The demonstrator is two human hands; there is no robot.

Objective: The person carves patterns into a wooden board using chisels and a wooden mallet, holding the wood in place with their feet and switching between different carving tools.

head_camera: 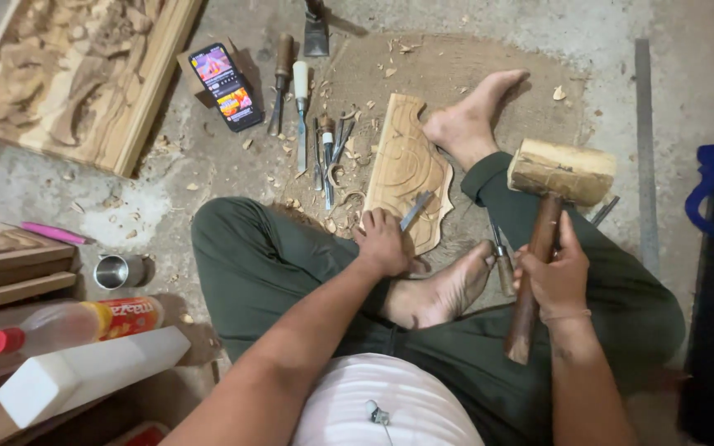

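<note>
left hand (pixel 383 241) grips a steel chisel (pixel 416 211), tip on the small carved panel (pixel 406 169) lying on the floor between the feet. right hand (pixel 557 277) closed on the mallet (pixel 549 223) handle, head raised. mallet looks head-heavy; panel edges thin, likely fragile. spare chisels (pixel 307 124) lie just left; right side open.

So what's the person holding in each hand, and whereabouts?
The right hand grips a wooden mallet midway along its handle. The left hand holds a chisel by its handle, blade on the carved wood piece.
</note>
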